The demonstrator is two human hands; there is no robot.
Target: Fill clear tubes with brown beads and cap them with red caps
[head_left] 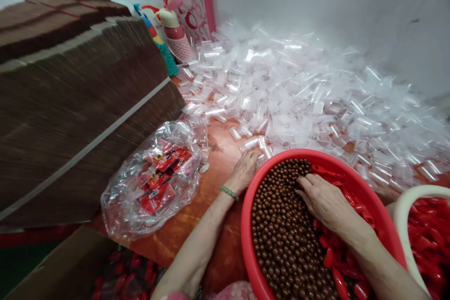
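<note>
My left hand [246, 168], with a green bead bracelet [229, 192] at its wrist, reaches past the outside of a red basin [247, 225]. Its bent fingers touch the near edge of a heap of clear plastic tubes [263, 147]; what they hold, if anything, is hidden. Inside the basin, my right hand [325, 201] has its fingers curled in a pinch at the small brown balls [286, 225]. Whatever lies between these fingertips is too small to make out. Red plastic pieces [339, 281] fill the basin's right side, partly under my right hand and forearm.
A clear bag [123, 206] of red printed packets [158, 192] lies left of my arm. Behind it rises a strapped brown stack [77, 117]. A bottle [174, 33] and pink bag [195, 9] stand at the back. A white-rimmed container [404, 211] of red pieces is right.
</note>
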